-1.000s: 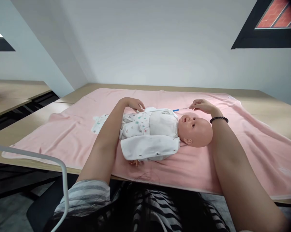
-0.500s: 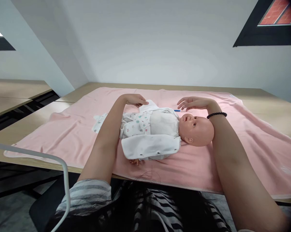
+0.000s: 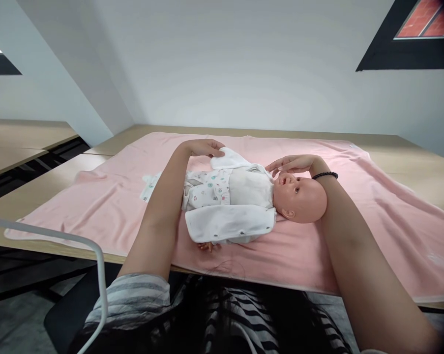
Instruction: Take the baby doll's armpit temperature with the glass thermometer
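Doll [image 3: 254,204], left hand [image 3: 201,147] lifting flap [image 3: 227,158] — arm outstretched

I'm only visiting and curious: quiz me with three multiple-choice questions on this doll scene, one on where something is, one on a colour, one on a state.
1. Where does the doll lie?
A. on the pink blanket
B. on the floor
C. on a chair

2. What colour is the bead bracelet on the right wrist?
A. red
B. black
C. white

3. How is the right hand?
A. clenched in a fist
B. gripping a bottle
C. open, fingers stretched by the doll's face

Answers:
1 A: the blanket is spread under the whole doll.
2 B: the beads look dark black against the arm.
3 C: the fingers are extended and hold nothing.
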### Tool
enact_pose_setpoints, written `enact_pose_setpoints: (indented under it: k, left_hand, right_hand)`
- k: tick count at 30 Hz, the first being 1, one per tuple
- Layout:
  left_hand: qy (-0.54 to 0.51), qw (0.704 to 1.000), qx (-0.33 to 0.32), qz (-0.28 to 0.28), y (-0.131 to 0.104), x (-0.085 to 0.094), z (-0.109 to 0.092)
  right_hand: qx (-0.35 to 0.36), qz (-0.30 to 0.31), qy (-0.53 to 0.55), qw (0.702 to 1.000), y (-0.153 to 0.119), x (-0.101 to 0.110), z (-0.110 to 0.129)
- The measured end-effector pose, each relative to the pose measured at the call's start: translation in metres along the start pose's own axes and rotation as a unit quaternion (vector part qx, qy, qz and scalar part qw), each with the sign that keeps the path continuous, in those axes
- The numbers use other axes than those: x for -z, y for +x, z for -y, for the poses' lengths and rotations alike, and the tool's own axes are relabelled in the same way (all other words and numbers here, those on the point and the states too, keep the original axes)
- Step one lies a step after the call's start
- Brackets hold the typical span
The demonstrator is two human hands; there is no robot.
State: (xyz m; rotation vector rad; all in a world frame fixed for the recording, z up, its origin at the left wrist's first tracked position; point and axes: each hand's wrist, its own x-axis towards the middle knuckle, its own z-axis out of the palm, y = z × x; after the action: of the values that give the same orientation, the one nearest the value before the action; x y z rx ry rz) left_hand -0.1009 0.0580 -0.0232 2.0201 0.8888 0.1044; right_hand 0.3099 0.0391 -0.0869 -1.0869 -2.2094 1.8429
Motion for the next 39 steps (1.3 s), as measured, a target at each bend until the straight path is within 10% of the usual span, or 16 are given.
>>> enact_pose_setpoints:
  k: [9, 14, 24, 33, 39]
  left_hand:
    - [0.051, 0.996, -0.041, -0.063, -0.034, 0.013, -0.016]
    - [0.154, 0.988, 0.003, 0.004, -0.056, 0.026, -0.023]
    - [0.326, 0.942, 0.076, 0.026, -0.104, -0.008, -0.088]
    - [0.332, 0.926, 0.169, 0.065, -0.054, -0.034, -0.086]
    - [0.338, 0.918, 0.187, 0.095, -0.037, -0.045, -0.088]
  right_hand:
    - [0.081, -0.042, -0.099, 0.991, -0.029, 0.001, 0.026]
    - [0.075, 0.019, -0.162, 0.984, -0.030, -0.004, 0.051]
    - [0.023, 0.015, -0.338, 0.941, -0.073, -0.073, 0.140]
    - [-0.125, -0.123, -0.519, 0.837, -0.033, -0.157, 0.158]
    - [-0.185, -0.084, -0.507, 0.837, -0.015, -0.175, 0.165]
